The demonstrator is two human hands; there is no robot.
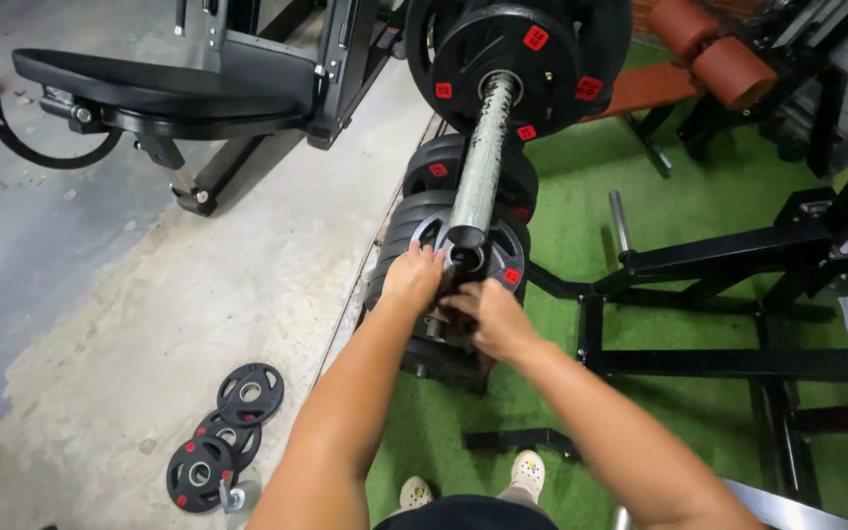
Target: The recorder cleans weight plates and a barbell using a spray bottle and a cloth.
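A steel barbell sleeve (483,147) points toward me, with large black weight plates (512,59) loaded at its far end. Below its near tip stands a rack of black plates (424,221) with red labels. My left hand (412,277) grips the rim of the front plate (512,257) in that stack. My right hand (491,316) is closed on a small dark part just under the sleeve's end; what it is I cannot tell.
Three small black plates (226,432) lie on the concrete floor at lower left. A black padded machine seat (159,88) stands at upper left. A black steel frame (738,324) sits on green turf to the right, with brown roller pads (714,49) behind.
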